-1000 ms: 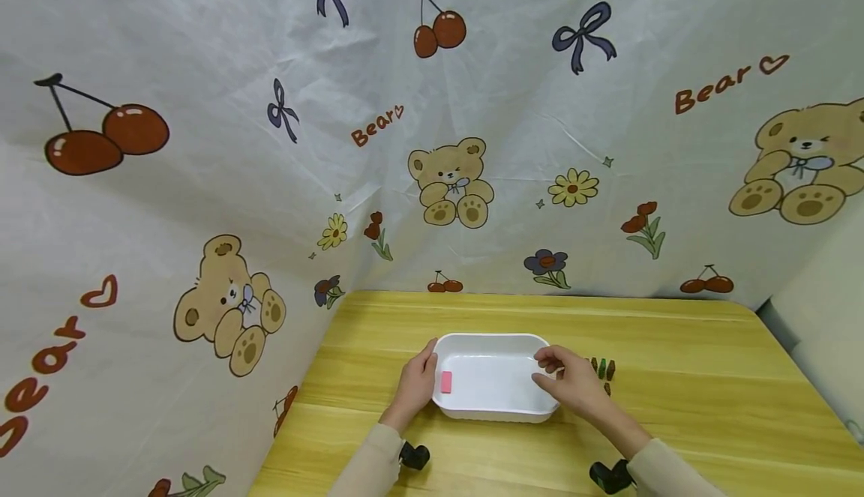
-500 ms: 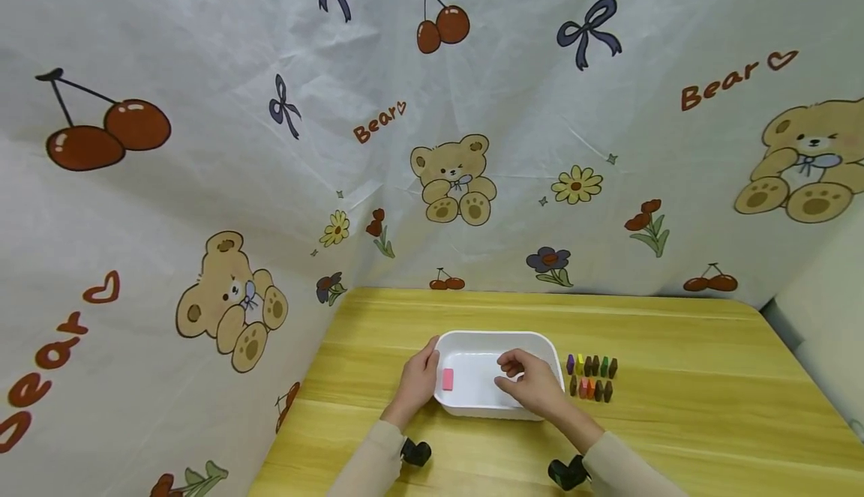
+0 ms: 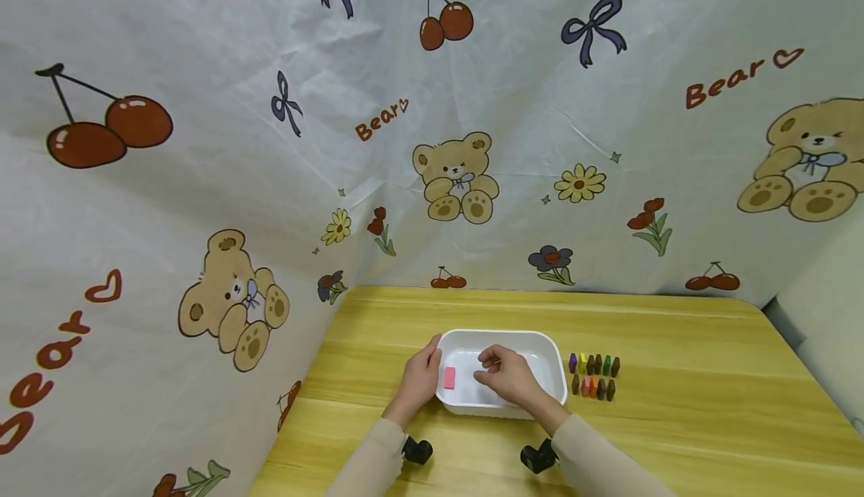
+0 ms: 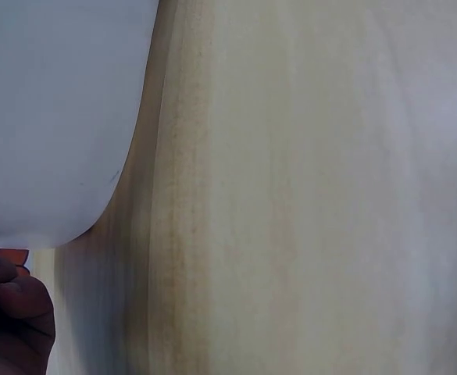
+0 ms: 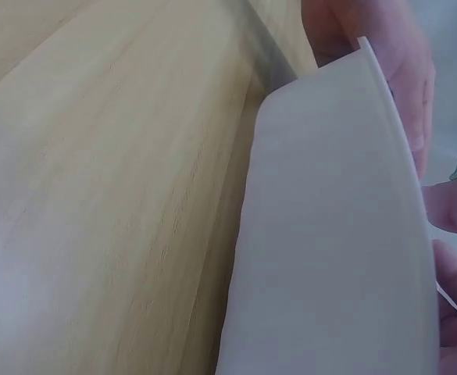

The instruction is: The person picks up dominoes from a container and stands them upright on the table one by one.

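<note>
A white rectangular plastic tray (image 3: 480,409) sits on the wooden table, with one pink block (image 3: 449,378) lying inside near its left wall. My left hand (image 3: 421,377) grips the tray's left side; it also shows beyond the tray in the right wrist view (image 5: 388,70). Over the middle of the tray hovers my right hand (image 3: 510,379), its fingers loosely bent and the thumb apart from them, with nothing visible between. The outer wall of the tray fills much of the right wrist view and hides part of the right fingers (image 5: 456,207).
Right of the tray, small coloured blocks (image 3: 593,387) stand on the table (image 3: 695,392) in two rows, among them purple, yellow, green, pink, orange and several dark ones. A white cloth (image 3: 526,107) printed with bears and cherries hangs behind and to the left.
My right hand has moved left from the tray's right edge to above its middle, uncovering the rows of blocks. The left hand keeps its hold; the pink block stays put.
</note>
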A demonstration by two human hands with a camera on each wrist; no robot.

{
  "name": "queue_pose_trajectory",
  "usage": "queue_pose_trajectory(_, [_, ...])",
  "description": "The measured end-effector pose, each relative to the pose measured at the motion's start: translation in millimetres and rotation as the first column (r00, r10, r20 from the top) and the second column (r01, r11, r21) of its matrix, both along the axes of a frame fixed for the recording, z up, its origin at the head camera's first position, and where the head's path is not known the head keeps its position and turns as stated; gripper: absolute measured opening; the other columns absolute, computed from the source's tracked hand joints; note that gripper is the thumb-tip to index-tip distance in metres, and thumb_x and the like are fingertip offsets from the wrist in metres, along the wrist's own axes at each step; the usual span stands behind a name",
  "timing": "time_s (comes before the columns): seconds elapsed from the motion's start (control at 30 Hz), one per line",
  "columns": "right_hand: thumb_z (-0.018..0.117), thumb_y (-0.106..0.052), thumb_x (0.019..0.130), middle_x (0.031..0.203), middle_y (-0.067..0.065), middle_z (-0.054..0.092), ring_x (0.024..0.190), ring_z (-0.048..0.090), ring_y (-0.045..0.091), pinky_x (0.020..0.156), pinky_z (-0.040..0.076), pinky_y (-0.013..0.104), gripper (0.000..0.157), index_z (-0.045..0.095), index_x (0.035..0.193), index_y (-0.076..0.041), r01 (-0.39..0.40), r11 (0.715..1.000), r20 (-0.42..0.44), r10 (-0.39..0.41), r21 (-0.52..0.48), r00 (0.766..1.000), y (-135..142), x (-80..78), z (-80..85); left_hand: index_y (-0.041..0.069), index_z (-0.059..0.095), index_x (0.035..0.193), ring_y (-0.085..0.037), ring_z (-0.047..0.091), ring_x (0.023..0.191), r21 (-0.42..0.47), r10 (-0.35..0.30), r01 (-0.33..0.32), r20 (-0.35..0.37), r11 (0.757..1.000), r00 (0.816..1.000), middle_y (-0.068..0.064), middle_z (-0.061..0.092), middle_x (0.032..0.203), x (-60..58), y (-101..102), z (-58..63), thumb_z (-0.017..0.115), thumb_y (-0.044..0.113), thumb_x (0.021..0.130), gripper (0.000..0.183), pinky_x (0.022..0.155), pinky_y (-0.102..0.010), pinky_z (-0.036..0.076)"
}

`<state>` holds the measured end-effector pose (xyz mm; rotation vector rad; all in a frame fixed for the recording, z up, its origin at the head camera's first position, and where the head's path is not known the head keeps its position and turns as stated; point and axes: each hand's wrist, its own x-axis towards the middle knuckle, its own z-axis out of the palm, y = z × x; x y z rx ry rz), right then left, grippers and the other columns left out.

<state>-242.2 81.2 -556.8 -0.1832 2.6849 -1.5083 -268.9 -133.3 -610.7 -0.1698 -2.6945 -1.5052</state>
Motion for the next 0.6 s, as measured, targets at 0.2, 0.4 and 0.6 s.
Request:
queue_pose_trajectory(0.2, [0.083,-0.012,0.081,0.093,0.012,0.071,0.08,0.061,0.013,0.072,0.053,0.028,0.027,0.07,0.102,0.0,-0.006,1.0,-0.002,0.006,0.004,1.0,-10.9,-8.6,-6.8,0.01,0.048,0.155,-0.035,0.049,0.144,-0.002,-0.003,0.003,-0.002,1.0,1.0,-0.014,0.052,0.155,-0.1,1.2,2.2,0.044,0.025,0.112,0.046,0.12,-0.052,0.041])
queue_pose_trajectory(0.4, [0.083,-0.012,0.081,0.093,0.011,0.069,0.081,0.06,0.015,0.071,0.053,0.028,0.028,0.069,0.102,0.0,-0.025,0.999,0.008,0.024,0.02,1.0,-24.2,-15.3,-12.9,0.01,0.049,0.154,-0.036,0.049,0.143,0.014,0.001,-0.001,0.002,1.0,1.0,-0.014,0.053,0.154,0.3,0.8,3.0,0.044,0.025,0.112,0.045,0.12,-0.054,0.042])
queue_pose_trajectory(0.6, [0.082,-0.011,0.082,0.091,0.009,0.067,0.08,0.058,0.016,0.068,0.052,0.028,0.028,0.068,0.103,0.001,-0.061,0.998,0.031,0.061,0.014,0.998,-35.0,-16.3,-15.3,0.008,0.051,0.153,-0.036,0.051,0.142,0.019,-0.002,0.003,-0.017,1.0,1.0,-0.016,0.054,0.153,1.6,1.0,2.6,0.045,0.023,0.112,0.044,0.119,-0.054,0.043])
